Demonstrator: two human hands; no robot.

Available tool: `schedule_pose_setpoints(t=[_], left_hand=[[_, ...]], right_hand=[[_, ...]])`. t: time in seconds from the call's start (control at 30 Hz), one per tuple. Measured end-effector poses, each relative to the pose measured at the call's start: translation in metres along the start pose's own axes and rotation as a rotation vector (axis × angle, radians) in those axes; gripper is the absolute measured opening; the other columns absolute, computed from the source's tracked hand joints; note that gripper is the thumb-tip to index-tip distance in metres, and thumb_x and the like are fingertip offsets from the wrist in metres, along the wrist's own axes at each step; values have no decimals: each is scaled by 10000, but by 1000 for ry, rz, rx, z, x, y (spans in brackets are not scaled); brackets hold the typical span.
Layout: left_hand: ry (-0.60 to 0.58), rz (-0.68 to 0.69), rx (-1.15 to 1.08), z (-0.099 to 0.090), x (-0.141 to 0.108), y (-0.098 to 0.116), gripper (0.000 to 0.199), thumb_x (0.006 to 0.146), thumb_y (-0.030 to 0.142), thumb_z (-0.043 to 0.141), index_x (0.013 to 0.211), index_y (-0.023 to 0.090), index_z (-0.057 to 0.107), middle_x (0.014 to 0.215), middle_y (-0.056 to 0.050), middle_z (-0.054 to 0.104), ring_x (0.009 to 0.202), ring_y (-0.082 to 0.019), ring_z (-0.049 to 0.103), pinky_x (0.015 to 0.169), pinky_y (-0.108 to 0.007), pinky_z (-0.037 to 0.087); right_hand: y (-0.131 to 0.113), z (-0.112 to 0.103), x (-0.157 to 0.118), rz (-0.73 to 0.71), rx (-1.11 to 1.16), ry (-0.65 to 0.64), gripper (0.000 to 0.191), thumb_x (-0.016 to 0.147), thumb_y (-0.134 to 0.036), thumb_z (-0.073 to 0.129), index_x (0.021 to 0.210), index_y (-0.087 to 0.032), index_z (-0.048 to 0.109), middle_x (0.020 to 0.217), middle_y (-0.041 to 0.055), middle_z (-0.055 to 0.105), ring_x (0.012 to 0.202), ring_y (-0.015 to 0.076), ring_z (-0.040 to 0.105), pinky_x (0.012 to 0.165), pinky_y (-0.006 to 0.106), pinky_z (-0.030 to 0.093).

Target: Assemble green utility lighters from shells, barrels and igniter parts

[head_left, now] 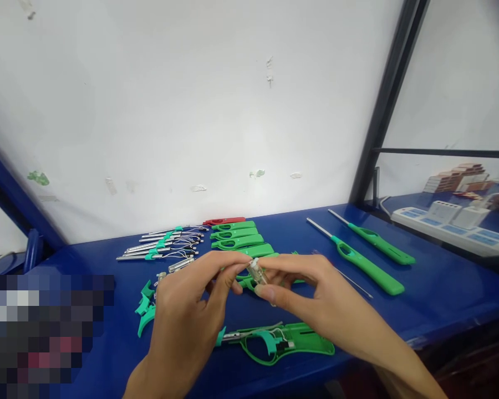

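A small clear lighter fuel tank (258,272) with a pale top is held between my two hands over the table. My right hand (316,296) grips its body between thumb and fingers. The thumb and index finger of my left hand (187,310) pinch at its top end. Below my hands lies an opened green lighter shell (310,338) with a metal tube, white wires and a teal trigger (269,341) in it. Further teal triggers (146,310) lie left of my left hand, which partly hides what is behind it.
Several metal tubes with wires (162,244) lie at the back left, beside stacked green shells (237,241) and a red shell (227,220). Two whole green lighters (370,269) and a thin screwdriver-like rod (353,282) are on the right. A power strip (453,227) stands beyond the black frame post.
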State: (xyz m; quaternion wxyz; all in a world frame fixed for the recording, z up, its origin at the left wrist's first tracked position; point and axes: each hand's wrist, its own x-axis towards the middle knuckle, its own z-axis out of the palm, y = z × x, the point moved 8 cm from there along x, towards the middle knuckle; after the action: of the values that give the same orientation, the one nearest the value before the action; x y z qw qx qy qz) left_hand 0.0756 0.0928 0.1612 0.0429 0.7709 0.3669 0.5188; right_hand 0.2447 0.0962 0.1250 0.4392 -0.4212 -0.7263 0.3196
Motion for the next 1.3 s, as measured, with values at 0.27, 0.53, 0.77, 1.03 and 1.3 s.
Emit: schedule_pose_setpoints(t=[0.27,0.53,0.77,1.03,1.3], left_hand=[[-4,161,124,4,-1,8,187,1022,147,583,964,246,731,881,47,797,738,-115,764,697,-191,586],[1,122,196,-3,-1,8,131,1041,221,613,989,279,719,820,87,764,621,-87,709,599,-196,515],[-53,218,257,3,-3,17,121,1068,195,574,1038,279,657,899,79,752,733,-100,718,657,-209,521],[-127,453,507,11,-12,17,289,1036,30,445,1119,234,632,984,28,786,742,-128,753,630,-261,512],[27,528,573,8,-16,29,326,927,-65,505,1084,187,640,939,-11,789,769,-185,759,649,-299,543]], right_hand=[[-11,1,-6,-62,-112,27,117,984,-316,749,1048,-333,846,854,-39,785,761,166,670,709,286,541],[-11,-13,-11,-54,-135,150,238,990,-341,724,1207,-333,822,932,-4,804,777,177,691,680,284,572],[-8,-6,-7,-73,-141,114,241,1002,-323,719,1223,-365,806,869,-34,766,734,159,656,690,293,545],[-7,1,-8,-129,-328,29,176,1068,-271,601,1068,-335,765,920,-30,751,838,175,675,730,311,486],[-7,9,-9,-173,-380,-30,143,1092,-213,563,1035,-276,678,870,-43,667,764,143,597,702,311,407]])
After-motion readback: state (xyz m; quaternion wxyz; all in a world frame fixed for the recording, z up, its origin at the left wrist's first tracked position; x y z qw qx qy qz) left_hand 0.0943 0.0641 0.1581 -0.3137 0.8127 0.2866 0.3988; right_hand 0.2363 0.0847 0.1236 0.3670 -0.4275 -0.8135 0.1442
